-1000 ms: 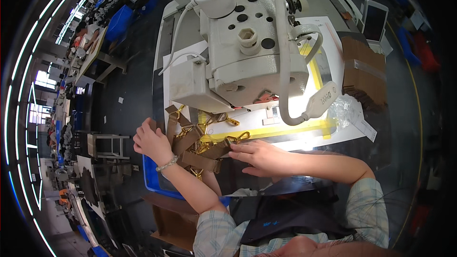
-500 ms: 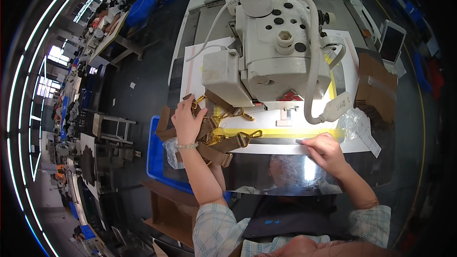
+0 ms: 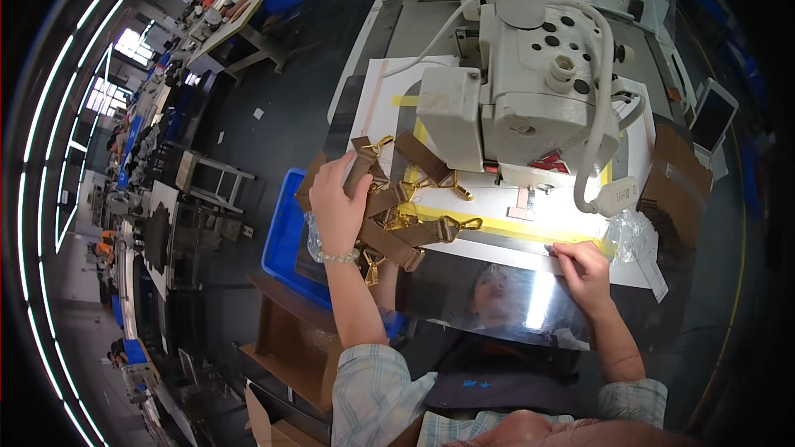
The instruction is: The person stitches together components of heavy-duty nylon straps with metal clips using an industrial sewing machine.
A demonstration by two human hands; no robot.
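A pile of brown straps (image 3: 389, 239) with gold-coloured metal snap hooks (image 3: 464, 225) lies at the left of the sewing machine's work plate. My left hand (image 3: 339, 205) is at the pile's left side, thumb and fingers curved round a brown strap (image 3: 362, 170) whose gold hook shows just beyond the fingertips. My right hand (image 3: 585, 271) rests at the near edge of the white sheet (image 3: 505, 251), right of the pile. Its thumb and forefinger are pinched together; a small dark bit shows at their tips, too small to name.
The white sewing machine head (image 3: 538, 116) stands over the sheet, its lamp (image 3: 617, 197) at the right. Clear plastic wrap (image 3: 631, 236) and torn brown cardboard (image 3: 675, 174) lie right. A blue tray (image 3: 281, 236) and an open cardboard box (image 3: 290, 348) are at the left and below.
The whole view has shifted, so the machine and straps appear further right. My left hand stays at the straps, and my right hand keeps its pinch near the sheet's edge.
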